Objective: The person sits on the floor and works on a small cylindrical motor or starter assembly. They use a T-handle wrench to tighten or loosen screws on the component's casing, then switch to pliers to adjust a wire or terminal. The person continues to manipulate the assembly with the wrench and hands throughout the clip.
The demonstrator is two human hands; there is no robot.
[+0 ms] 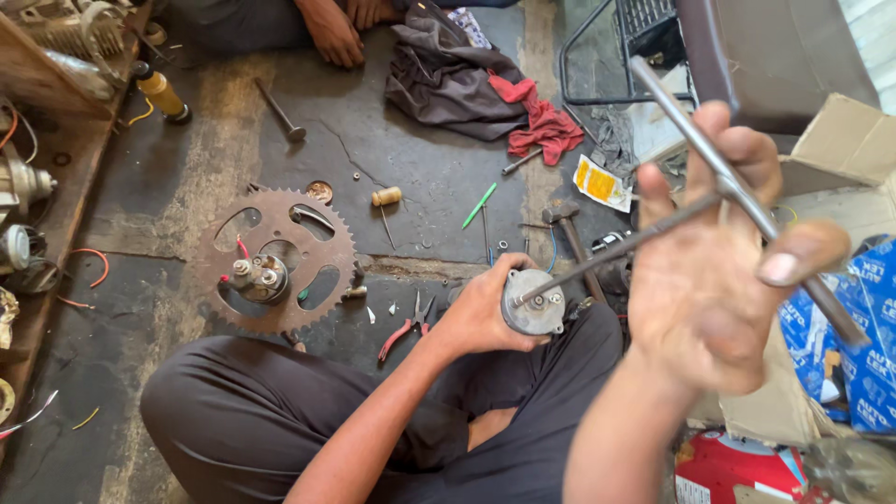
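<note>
Head view. A dark, stained concrete floor (411,177) is recorded as the work surface, with the person seated cross-legged on it. A rusty toothed sprocket (276,259) lies flat on the floor to the left of the knees, with a small cylindrical unit resting in its centre. Red-handled pliers (403,333) lie just in front of the legs; a hammer (569,233), a green pen and a crumpled grey and red cloth (485,84) are seen further out. A wooden shelf of motor parts runs along the left edge. Another person's hands (347,26) are noted at the top edge.

A small round motor housing (534,302) is held over the lap, just above the right thigh, with the left hand (481,313) clamped around its side. Its flat end face is turned up and to the right.

A T-handle wrench (719,182) is gripped at its crossbar by the right hand (714,280), fingers closed round it. Its long shaft runs diagonally down-left, the tip meeting the housing's end face; the crossbar slants from upper left to lower right.
</note>
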